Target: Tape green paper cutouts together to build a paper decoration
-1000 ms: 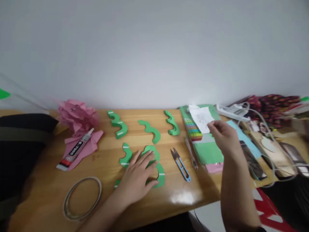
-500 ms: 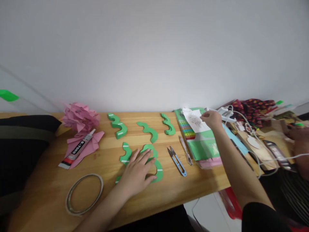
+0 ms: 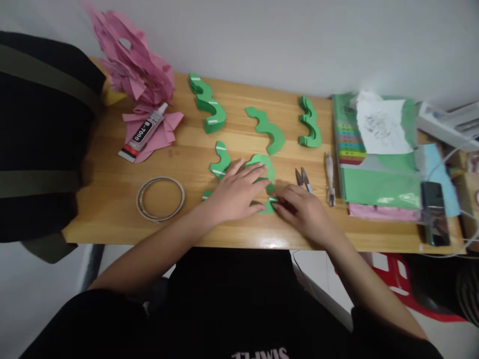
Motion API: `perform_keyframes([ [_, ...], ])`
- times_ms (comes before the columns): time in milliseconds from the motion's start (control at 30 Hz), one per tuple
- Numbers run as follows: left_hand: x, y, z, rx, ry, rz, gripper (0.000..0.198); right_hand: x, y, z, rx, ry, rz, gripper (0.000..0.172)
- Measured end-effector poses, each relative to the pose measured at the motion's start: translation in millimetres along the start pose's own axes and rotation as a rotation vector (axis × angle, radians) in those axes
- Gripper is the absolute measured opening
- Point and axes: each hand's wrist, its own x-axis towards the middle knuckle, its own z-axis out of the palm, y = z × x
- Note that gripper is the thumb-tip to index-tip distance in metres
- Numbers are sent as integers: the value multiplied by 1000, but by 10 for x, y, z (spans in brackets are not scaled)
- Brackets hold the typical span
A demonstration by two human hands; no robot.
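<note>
My left hand (image 3: 239,194) lies flat with fingers spread, pressing a wavy green paper cutout (image 3: 266,167) onto the table. Thumb and index finger of my right hand (image 3: 301,209) pinch at the end of a short white tape strip (image 3: 273,199) on that cutout's lower part; whether they grip the strip firmly is hard to see. Beside my left hand is another green cutout with white strips (image 3: 220,159), partly covered by the hand. Behind them sit a green stack with strips (image 3: 211,107), a plain green piece (image 3: 270,132) and a smaller stack (image 3: 310,122).
Blue thread snips (image 3: 305,179), partly behind my right hand, and a pen (image 3: 330,179) lie rightward. A green folder (image 3: 381,182) carries a white sheet with grey marks (image 3: 381,124). A phone (image 3: 434,212), tape roll (image 3: 140,199), glue tube (image 3: 144,132), pink paper (image 3: 138,75) and black bag (image 3: 41,139) surround the workspace.
My right hand has come from above the white sheet on the folder to the green cutout beside my left hand. My left hand stays on the cutout. The view has tilted down.
</note>
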Motion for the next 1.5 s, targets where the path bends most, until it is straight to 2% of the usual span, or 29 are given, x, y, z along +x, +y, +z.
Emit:
perform_keyframes([
  [167, -5, -17, 21, -17, 23, 7, 54, -40, 79, 35, -16, 84, -93, 12],
  [333, 1, -23, 10, -30, 14, 0, 55, -37, 95, 55, 47, 114, -119, 4],
  [400, 3, -19, 3, -34, 12, 2, 54, -35, 96, 51, 26, 121, -134, 7],
  [600, 2, -23, 11, -37, 30, 9, 54, -31, 94, -8, 73, 61, -133, 2],
  [733, 5, -32, 26, -47, 28, 11, 54, -29, 101, -12, 56, 57, -123, 12],
  [867, 8, -33, 27, -63, 21, 12, 56, -25, 112, -5, 105, 61, -124, 1],
  [1000, 9, -31, 17, -76, 28, 20, 53, -18, 112, -19, 96, 47, -116, 10],
  [1067, 9, -30, 10, -79, 33, 20, 51, -15, 110, -28, 87, 25, -119, 5],
  [1233, 5, -27, 4, -83, 6, 5, 53, -3, 107, -40, 98, 10, -56, 6],
  [1300, 4, -27, 7, -84, 4, 5, 53, 13, 107, -39, 90, 2, -54, 9],
  [1500, 13, -27, 16, -73, 14, 2, 52, 59, 104, -35, 101, -13, -63, 7],
])
